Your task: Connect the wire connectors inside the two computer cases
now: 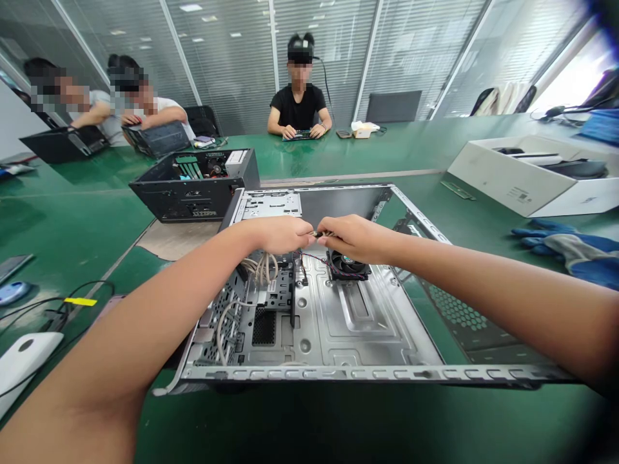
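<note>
An open metal computer case [314, 372] lies on its side in front of me. Above its inside, my left hand [285, 234] and my right hand [355, 237] meet, fingers pinched on a short stretch of thin cable [318, 234]. Most of that cable is hidden by the fingers. Under my right hand sits a black cooling fan [348, 267] with thin dark wires. Below my left hand hangs a bundle of beige cables [264, 267] beside a black drive bracket [280, 293]. Another beige cable [222, 328] runs down the case's left side.
Behind stands a second, black computer case [193, 200]. To the right are a white box [512, 177] with items inside, a green memory stick [457, 190] and blue-grey gloves [570, 251]. Loose black cables [58, 316] lie left. Several people sit working across the green table [387, 151].
</note>
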Demonstrator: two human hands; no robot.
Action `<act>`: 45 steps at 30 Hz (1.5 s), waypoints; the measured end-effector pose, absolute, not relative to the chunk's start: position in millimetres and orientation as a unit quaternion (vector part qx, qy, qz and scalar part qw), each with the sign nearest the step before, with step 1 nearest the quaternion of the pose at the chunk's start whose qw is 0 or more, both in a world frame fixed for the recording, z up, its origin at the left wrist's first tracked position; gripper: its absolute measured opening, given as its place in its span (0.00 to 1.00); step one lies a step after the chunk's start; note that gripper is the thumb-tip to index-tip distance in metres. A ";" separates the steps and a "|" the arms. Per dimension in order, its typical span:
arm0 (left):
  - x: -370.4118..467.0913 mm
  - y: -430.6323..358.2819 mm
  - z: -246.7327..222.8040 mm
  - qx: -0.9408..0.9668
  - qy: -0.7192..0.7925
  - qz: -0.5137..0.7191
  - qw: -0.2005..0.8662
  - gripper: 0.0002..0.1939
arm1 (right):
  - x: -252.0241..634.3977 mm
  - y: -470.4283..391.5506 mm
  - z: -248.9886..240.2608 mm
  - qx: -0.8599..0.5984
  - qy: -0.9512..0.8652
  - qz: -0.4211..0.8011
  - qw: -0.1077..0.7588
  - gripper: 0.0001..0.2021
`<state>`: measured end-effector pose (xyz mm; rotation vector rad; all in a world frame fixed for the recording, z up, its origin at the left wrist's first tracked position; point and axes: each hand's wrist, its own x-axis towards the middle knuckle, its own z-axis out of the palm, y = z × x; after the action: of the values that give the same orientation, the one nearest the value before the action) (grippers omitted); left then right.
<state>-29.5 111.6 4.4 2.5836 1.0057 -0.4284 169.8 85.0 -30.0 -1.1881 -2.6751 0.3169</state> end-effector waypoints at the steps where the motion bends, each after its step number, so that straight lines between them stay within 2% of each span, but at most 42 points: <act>1: -29.7 111.6 4.2 0.907 0.356 -0.148 0.170 0.19 | 170.3 85.5 -30.3 -0.399 -0.906 0.102 0.099 0.12; 8: -30.1 109.7 5.0 0.908 0.354 -0.130 0.182 0.20 | 171.9 87.2 -31.1 -0.391 -0.909 0.094 0.108 0.13; 16: -28.0 109.8 6.0 0.907 0.355 -0.139 0.177 0.20 | 170.9 86.7 -31.6 -0.391 -0.914 0.082 0.079 0.16; 31: -26.5 105.0 10.7 0.916 0.338 -0.143 0.160 0.22 | 170.1 85.0 -28.9 -0.381 -0.907 0.146 0.107 0.18; 38: -27.7 106.6 9.6 0.911 0.353 -0.146 0.156 0.21 | 169.3 85.4 -30.1 -0.391 -0.909 0.112 0.088 0.14; 45: -30.0 108.5 8.2 0.910 0.348 -0.148 0.170 0.19 | 170.3 84.3 -31.9 -0.411 -0.892 0.135 0.127 0.14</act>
<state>-30.0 108.5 8.2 2.5847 0.9886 -0.4197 170.3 84.3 -31.9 -1.1971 -2.5977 0.3939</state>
